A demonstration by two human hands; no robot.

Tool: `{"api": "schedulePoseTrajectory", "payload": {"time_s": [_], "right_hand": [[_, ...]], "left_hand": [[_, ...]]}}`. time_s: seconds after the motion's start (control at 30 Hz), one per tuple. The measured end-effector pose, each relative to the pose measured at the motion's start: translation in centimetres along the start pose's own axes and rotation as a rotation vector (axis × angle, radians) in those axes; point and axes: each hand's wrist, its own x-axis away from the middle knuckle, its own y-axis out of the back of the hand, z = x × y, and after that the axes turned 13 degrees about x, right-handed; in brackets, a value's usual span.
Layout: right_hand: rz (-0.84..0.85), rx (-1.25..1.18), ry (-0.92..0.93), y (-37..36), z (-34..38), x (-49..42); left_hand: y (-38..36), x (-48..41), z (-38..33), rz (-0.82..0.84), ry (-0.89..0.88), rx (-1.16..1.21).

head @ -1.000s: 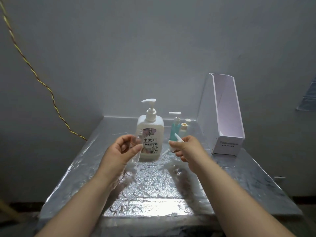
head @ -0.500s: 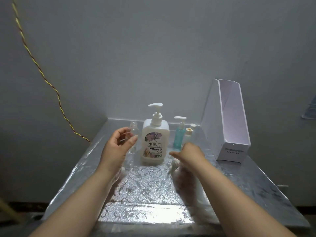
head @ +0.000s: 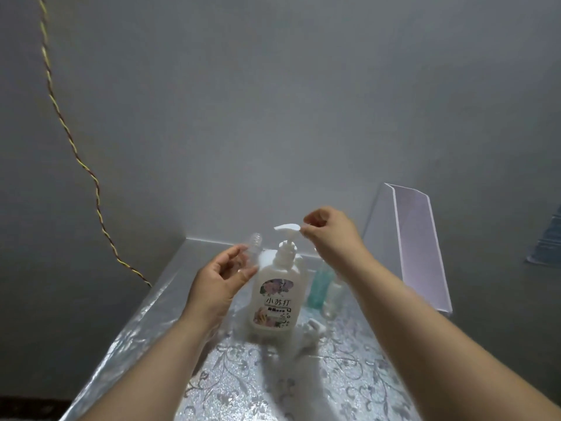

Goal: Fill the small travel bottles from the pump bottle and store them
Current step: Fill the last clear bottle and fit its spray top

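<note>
Pump bottle stands up straight near the middle of the table. It is white, with a flower picture on the front. Its pump top sticks up high, and the spout points to my left.

My left hand is just left of the pump bottle. My fingers and thumb are curled round a little clear bottle and hold it up off the table. The little bottle has no lid on. Its open neck pokes up above my fingers, a bit lower than the spout and to the left of it.

My right hand is up high, at the back end of the pump top. My first finger and thumb are curled in close together and seem to pinch that end. It is a bit blurry there.

A blue-green bottle stands to the right of the pump bottle, and a small pale bottle stands just beside it. My right arm hides their tops. A small white piece lies on the table by the foot of the pump bottle. It is too blurry for me to tell what it is.

A tall white box with an open top stands on the far right side of the table. A twisted yellow cord hangs down the wall on the left. The table is shiny silver with leafy swirls on it.
</note>
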Motion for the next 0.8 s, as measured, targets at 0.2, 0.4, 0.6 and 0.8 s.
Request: {"api": "schedulePoseTrajectory", "payload": {"time_s": [0.2,0.4,0.6,0.8], "right_hand": [[0.024,0.031,0.071,-0.1,3.4,-3.0],[0.253,0.262,0.106,-1.7,4.6,-4.3],[0.296,0.26,0.079,-2.4,3.7,-4.3],[0.317,0.229,0.067,-2.6,3.6,-4.4]], "left_hand": [[0.6,-0.3,0.3,0.061,-0.091,-0.134],[0.4,-0.2,-0.1,0.079,-0.225,-0.264],[0.2,-0.3,-0.9,0.079,-0.252,-0.289],[0.8,-2.0,-3.2,0.035,-0.189,-0.217]]}}
